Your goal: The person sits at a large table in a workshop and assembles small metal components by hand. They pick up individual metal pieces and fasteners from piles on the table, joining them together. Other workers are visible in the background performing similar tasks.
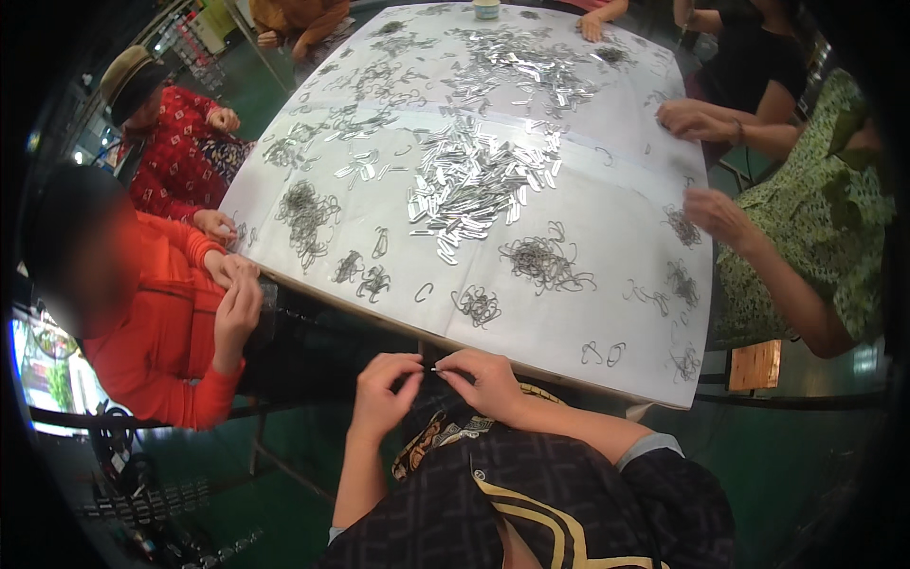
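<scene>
My left hand [384,389] and my right hand [485,377] meet just below the near edge of the white table [607,256], over my dark patterned lap. Between their fingertips they pinch a small metal piece [432,370]; it is too small to tell its shape. On the table just beyond lie small tangles of bent wire hooks [477,304] and a larger tangle [542,261]. A big heap of flat silver metal clips [469,180] covers the table's middle.
Other people sit around the table: one in orange [166,313] at my left, one in red with a hat [180,142] beyond, one in green [806,237] at my right with a hand on the table. A wooden stool [755,365] stands at right.
</scene>
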Demonstrator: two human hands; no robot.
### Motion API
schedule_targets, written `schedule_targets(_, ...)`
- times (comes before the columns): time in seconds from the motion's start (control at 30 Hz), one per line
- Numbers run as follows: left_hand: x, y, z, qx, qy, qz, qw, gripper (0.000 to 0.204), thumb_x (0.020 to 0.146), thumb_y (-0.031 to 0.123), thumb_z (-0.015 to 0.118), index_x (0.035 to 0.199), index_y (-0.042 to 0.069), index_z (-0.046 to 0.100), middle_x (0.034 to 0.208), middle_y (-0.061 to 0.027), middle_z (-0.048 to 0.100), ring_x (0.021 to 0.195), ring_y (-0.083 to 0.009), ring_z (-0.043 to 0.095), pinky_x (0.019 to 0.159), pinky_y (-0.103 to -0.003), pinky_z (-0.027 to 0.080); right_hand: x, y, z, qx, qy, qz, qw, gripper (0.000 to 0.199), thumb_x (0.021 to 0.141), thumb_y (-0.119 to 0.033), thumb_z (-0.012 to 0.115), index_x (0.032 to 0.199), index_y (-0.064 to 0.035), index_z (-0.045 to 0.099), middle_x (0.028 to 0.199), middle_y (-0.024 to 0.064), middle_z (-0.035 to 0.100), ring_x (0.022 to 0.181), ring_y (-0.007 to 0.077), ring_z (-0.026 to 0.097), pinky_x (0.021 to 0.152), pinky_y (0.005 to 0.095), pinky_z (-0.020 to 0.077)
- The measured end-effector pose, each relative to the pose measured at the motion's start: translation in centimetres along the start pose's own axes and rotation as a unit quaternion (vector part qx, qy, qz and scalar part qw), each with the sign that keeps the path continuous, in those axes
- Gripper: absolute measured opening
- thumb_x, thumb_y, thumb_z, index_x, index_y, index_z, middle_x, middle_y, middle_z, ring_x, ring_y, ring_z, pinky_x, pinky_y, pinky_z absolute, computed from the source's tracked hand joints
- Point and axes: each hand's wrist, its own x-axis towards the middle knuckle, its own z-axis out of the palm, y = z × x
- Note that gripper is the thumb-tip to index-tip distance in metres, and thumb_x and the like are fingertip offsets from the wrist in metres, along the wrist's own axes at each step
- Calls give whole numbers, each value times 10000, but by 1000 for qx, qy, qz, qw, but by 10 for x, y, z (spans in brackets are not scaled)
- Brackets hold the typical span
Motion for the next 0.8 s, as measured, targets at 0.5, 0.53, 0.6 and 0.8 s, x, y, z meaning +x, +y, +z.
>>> schedule_targets(0.5,150,19,110,75,-206,238,946,102,777,51,684,878,47,693,896,-75,670,877,-274,623,762,-382,518,-20,14,-7,-36,-5,-73,997,133,785,-54,714,911,-30,679,917,99,701,820,278,679,725,354,546)
schedule_targets(0.53,154,20,119,92,-219,256,937,110,774,55,684,883,54,696,909,-68,672,888,-270,623,766,-376,522,-21,14,-7,-32,-4,-76,997,127,787,-60,708,907,-32,674,905,98,693,813,280,672,718,359,539)
schedule_targets(0.6,161,21,137,116,-239,286,920,124,776,65,679,898,66,699,928,-56,667,905,-259,614,775,-369,518,-23,16,-9,-26,3,-84,996,117,792,-72,695,899,-36,665,881,95,677,799,286,657,703,369,527)
schedule_targets(0.8,169,31,174,183,-232,384,875,178,783,88,639,954,95,690,931,-29,618,923,-223,575,795,-360,455,-26,21,-12,-29,-9,-69,997,136,785,-74,695,914,-38,667,884,105,679,805,295,659,707,385,528)
